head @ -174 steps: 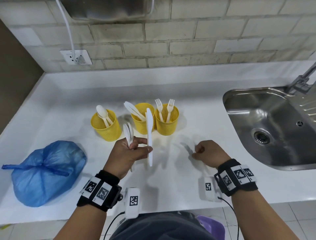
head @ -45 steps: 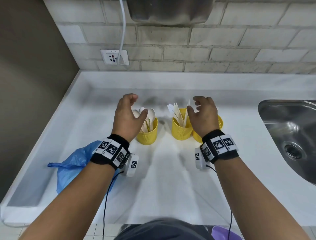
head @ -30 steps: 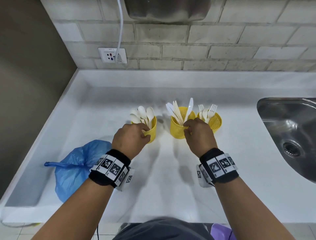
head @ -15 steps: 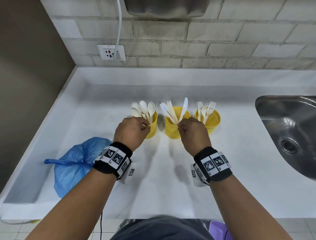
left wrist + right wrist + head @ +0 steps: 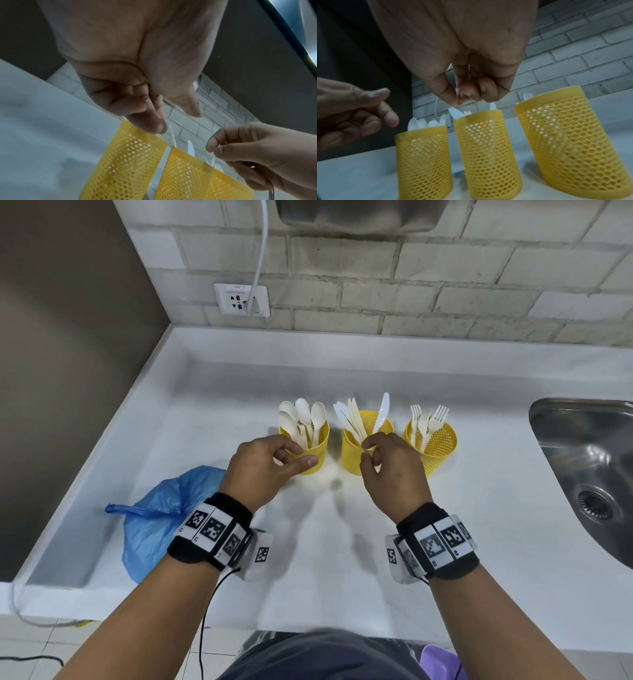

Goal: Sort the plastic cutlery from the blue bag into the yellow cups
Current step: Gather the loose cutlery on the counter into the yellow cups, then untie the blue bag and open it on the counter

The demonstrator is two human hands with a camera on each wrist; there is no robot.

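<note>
Three yellow mesh cups stand in a row on the white counter: the spoon cup (image 5: 313, 455), the knife cup (image 5: 351, 455) and the fork cup (image 5: 438, 446). White spoons (image 5: 303, 414), knives (image 5: 352, 416) and forks (image 5: 428, 417) stick up from them. My left hand (image 5: 296, 457) hovers just in front of the spoon cup (image 5: 423, 155), thumb out and fingers loosely curled, holding nothing. My right hand (image 5: 368, 451) sits at the near rim of the knife cup (image 5: 488, 148), its fingertips (image 5: 462, 94) bunched against the thumb with nothing between them. The tied blue bag (image 5: 154, 525) lies at the left.
A steel sink (image 5: 582, 446) is sunk into the counter at the right. The brick wall with a socket (image 5: 241, 299) and a white cable runs along the back. A dark wall closes the left side. Bare counter (image 5: 325, 559) lies between the cups and me.
Half a second ago both hands gripped the rims of the spoon and knife cups. They have since let go and lifted slightly, and the cups stand in a tidy row.
</note>
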